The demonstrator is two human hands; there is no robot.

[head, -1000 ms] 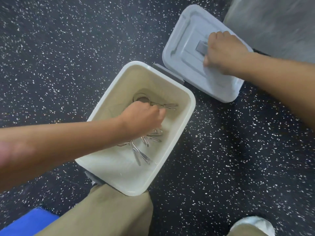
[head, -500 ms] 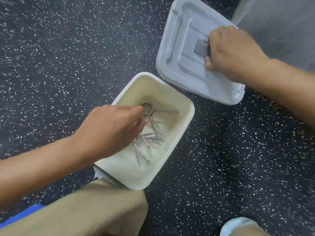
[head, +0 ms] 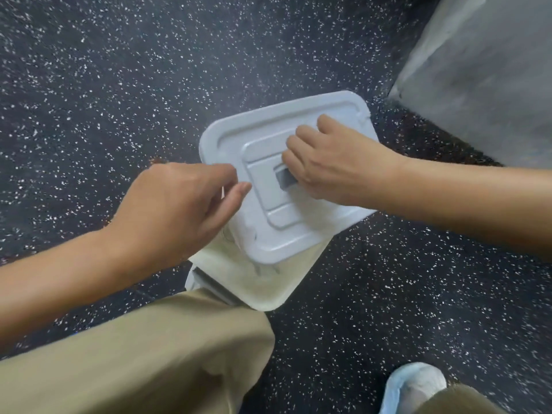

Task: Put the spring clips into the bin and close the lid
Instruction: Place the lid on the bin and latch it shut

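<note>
Looking down from the head view, the right hand (head: 325, 165) has its fingers curled around the handle of the lid (head: 286, 186), which hangs skewed over the bin (head: 268, 282). The near corner stays uncovered; spring clips (head: 263, 268) show faintly there. The left hand (head: 179, 210), loosely curled and empty, sits beside the lid's left edge, nearer for squaring it.

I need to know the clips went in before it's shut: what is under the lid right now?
The lid, held by the right hand, covers most of the bin. A few thin clips show blurrily in the open near part; the rest is hidden.
</note>
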